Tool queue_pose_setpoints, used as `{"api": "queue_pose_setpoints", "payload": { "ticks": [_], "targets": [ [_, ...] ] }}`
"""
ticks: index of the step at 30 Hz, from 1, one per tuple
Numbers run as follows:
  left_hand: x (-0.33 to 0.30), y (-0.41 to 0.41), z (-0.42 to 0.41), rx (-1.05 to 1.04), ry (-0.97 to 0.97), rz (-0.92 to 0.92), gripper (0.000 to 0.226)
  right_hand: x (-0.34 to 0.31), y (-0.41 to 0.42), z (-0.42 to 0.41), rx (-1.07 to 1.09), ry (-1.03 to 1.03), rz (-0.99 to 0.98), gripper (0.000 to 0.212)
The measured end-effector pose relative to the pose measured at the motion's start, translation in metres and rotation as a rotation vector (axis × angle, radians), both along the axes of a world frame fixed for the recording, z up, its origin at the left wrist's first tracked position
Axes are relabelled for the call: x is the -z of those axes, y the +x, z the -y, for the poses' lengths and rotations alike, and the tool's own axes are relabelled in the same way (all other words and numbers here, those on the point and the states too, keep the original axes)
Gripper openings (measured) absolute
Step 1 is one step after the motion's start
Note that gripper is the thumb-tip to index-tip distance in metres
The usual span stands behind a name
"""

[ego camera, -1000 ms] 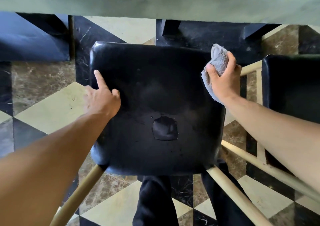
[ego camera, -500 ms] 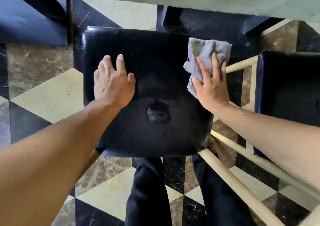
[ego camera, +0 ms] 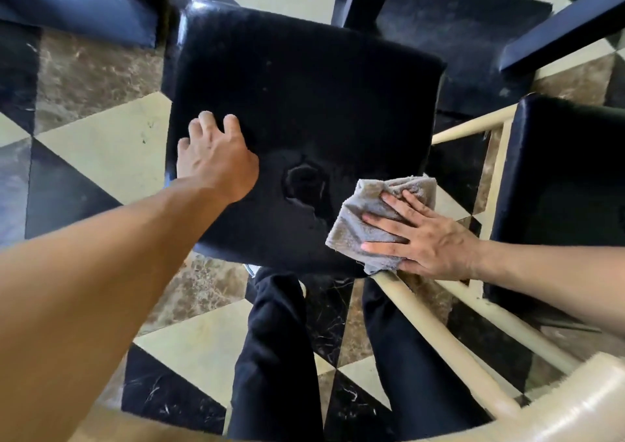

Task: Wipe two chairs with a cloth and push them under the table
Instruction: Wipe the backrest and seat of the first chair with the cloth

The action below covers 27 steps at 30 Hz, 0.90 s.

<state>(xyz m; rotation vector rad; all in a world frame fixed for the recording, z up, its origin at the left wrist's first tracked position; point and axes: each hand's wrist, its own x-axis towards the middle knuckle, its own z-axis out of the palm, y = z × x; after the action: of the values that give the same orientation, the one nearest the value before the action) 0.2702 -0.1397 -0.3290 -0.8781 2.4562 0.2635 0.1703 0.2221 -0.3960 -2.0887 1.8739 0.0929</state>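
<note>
the cloth (ego camera: pixel 368 225) has swept from the far right corner of the black chair seat (ego camera: pixel 304 110) down to its near right corner, flat under the right hand (ego camera: pixel 426 238), fingers spread, pressing rather than gripping. the left hand (ego camera: pixel 216 164) lies open, bracing the seat's left edge. this seat looks nearly wiped; the second chair (ego camera: pixel 561 188), right of it, waits.

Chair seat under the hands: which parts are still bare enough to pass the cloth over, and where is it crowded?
The far half of the black seat is bare, from the fingertips to the far edge. The middle, between the hands around the worn patch, is free too. The left hand takes the left edge; the right hand presses the grey cloth on the near right corner.
</note>
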Motion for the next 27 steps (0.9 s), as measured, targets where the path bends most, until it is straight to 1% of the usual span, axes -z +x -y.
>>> {"api": "queue_pose_setpoints", "payload": {
  "ticks": [5, 8, 10, 12, 15, 18, 21, 24, 27],
  "targets": [
    [-0.010, 0.017, 0.016, -0.085, -0.051, 0.049, 0.039, 0.005, 0.002, 0.031, -0.319, -0.051, 0.012, 0.060],
    [-0.010, 0.022, 0.019, -0.117, -0.052, 0.034, 0.040, 0.008, 0.000, 0.056, -0.435, -0.046, 0.015, 0.065],
    [-0.010, 0.026, 0.020, -0.134, -0.052, 0.009, 0.041, 0.012, 0.001, 0.072, -0.455, -0.047, 0.035, 0.062],
    [-0.010, 0.031, 0.024, -0.140, -0.055, 0.000, 0.042, 0.016, 0.002, 0.095, -0.412, -0.065, 0.051, 0.057],
    [-0.007, 0.038, 0.029, -0.131, -0.055, 0.009, 0.043, 0.017, -0.001, 0.140, -0.281, -0.089, 0.044, 0.056],
    [-0.010, 0.041, 0.040, -0.123, -0.061, 0.008, 0.042, 0.013, 0.000, 0.195, -0.068, -0.124, 0.042, 0.054],
    [-0.014, 0.037, 0.054, -0.159, -0.046, -0.020, 0.040, 0.008, 0.024, 0.244, 0.136, -0.116, 0.069, 0.052],
    [-0.017, 0.036, 0.065, -0.197, -0.025, -0.045, 0.038, 0.006, 0.067, 0.271, 0.154, -0.090, 0.107, 0.052],
    [-0.016, 0.039, 0.071, -0.178, -0.023, -0.038, 0.041, 0.007, 0.090, 0.265, 0.052, -0.087, 0.110, 0.053]
  ]
}}
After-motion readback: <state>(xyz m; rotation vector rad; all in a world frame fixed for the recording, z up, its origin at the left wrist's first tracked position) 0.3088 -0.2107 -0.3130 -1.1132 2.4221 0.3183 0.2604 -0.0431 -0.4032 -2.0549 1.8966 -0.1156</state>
